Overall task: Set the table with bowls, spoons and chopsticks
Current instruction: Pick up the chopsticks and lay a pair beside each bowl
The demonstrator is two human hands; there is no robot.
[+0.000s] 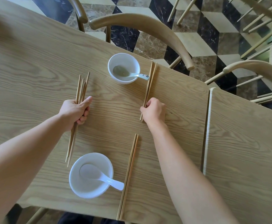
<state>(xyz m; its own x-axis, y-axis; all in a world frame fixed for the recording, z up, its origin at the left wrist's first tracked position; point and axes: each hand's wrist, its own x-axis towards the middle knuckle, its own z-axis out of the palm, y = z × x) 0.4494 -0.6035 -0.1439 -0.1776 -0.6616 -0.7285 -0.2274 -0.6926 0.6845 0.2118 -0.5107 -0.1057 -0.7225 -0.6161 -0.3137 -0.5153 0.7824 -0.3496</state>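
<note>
One cam only on my feed: head-worn, wide-angle. Sits above near edge of table (35, 65), pitched steeply down + fwd, close in. Forearms enter from bottom corners; left hand (76, 110) and right hand (154, 110) land mid-frame. View yawed vs table: far edge runs diag, top left down to right. Past far edge I get chair backs (140, 21), chequered floor (213, 38). Right side: seam, then second tabletop (245, 143). Straight lines bow twd frame edges.

The left hand (74, 110) hides the middle of its chopstick bundle (83, 89), count unclear.
</note>
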